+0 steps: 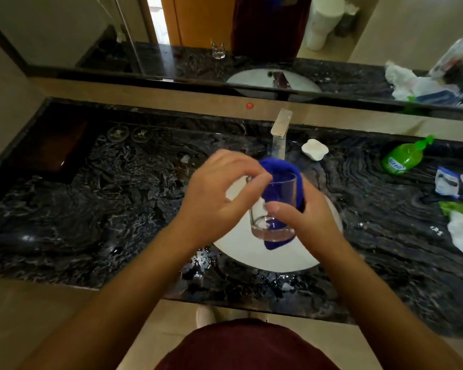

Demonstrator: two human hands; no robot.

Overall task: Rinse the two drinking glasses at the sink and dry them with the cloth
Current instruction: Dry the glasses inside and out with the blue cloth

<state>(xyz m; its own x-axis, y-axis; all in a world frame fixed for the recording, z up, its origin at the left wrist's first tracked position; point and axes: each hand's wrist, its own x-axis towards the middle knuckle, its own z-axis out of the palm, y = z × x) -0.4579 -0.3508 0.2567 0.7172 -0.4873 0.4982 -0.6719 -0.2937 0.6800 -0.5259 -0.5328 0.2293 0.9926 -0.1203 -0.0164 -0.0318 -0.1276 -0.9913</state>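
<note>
Currently drying step: right hand (302, 222) grips glass (273, 206) over sink (292, 263); left hand (225, 193) pinches blue cloth (278, 169), stuffed inside and draped over far rim. Second glass seen only as mirror reflection (218, 49), far left. Next, probably: twist cloth round inside, keep firm grip.

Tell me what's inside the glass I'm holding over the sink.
The blue cloth is stuffed inside the glass and drapes over its far rim. The left hand and right hand cover part of the wall, so leftover water can't be judged.
</note>
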